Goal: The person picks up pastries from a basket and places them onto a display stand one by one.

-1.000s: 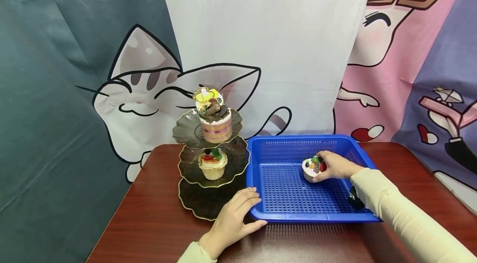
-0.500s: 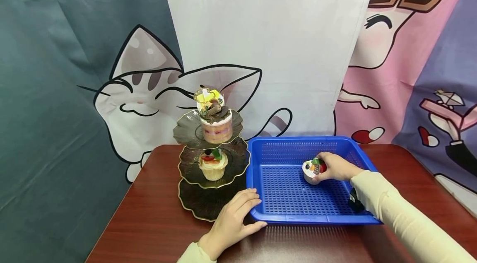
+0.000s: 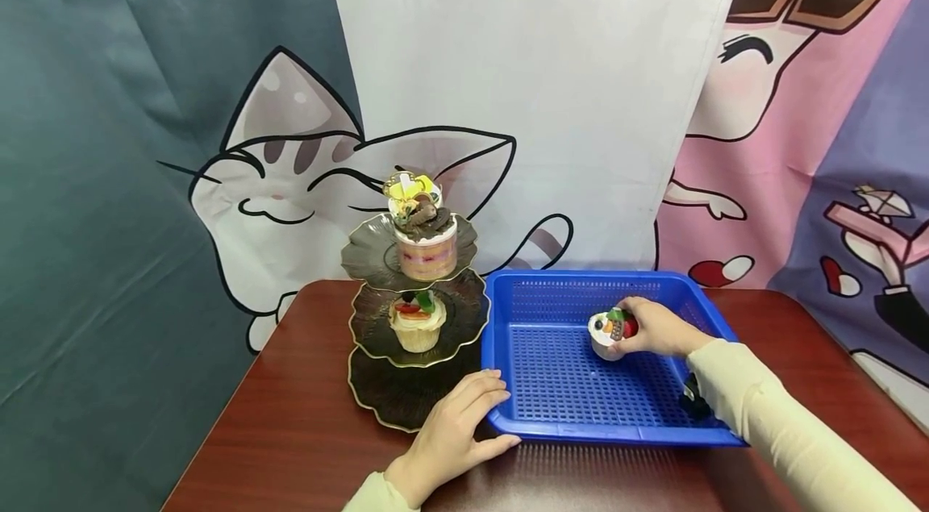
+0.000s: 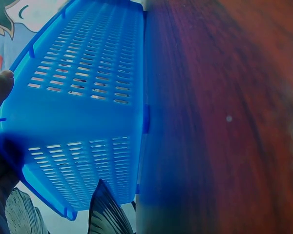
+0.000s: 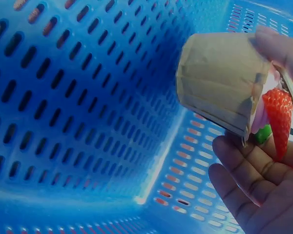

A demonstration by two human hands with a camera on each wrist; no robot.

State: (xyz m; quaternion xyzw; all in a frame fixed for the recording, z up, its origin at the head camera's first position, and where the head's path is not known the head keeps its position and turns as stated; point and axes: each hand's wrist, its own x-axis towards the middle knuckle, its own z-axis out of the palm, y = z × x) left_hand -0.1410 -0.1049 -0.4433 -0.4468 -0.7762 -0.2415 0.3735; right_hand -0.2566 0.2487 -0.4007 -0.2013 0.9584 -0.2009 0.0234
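Observation:
In the blue basket [image 3: 573, 433], my right hand [image 3: 656, 328] grips a small fruit-topped cupcake [image 3: 604, 344]. White cream, dark berries, a strawberry and a green leaf top it. The right wrist view shows the cupcake's pale paper cup [image 5: 217, 80] tipped sideways in that picture, thumb on one side and fingers on the other. My left hand [image 3: 452, 431] rests on the basket's near left corner, fingers over the rim and thumb along its front. In the left wrist view, the thumb [image 4: 1, 87] lies at the rim, beside the perforated basket wall [image 4: 73, 114].
Left of the basket stands a tiered stand of dark, gold-edged plates [image 3: 366, 254]. A layered chocolate-topped cake [image 3: 427, 254] and a yellow-topped one [image 3: 410, 188] sit on top; a fruit cupcake [image 3: 418, 330] sits below. A dark object [image 3: 694, 399] lies near the right sleeve. Everything stands on a reddish-brown table [image 3: 254, 431].
The head view has turned slightly, shifting the scene a little. Both hands keep nearly the same place, the right on the cupcake and the left on the basket corner.

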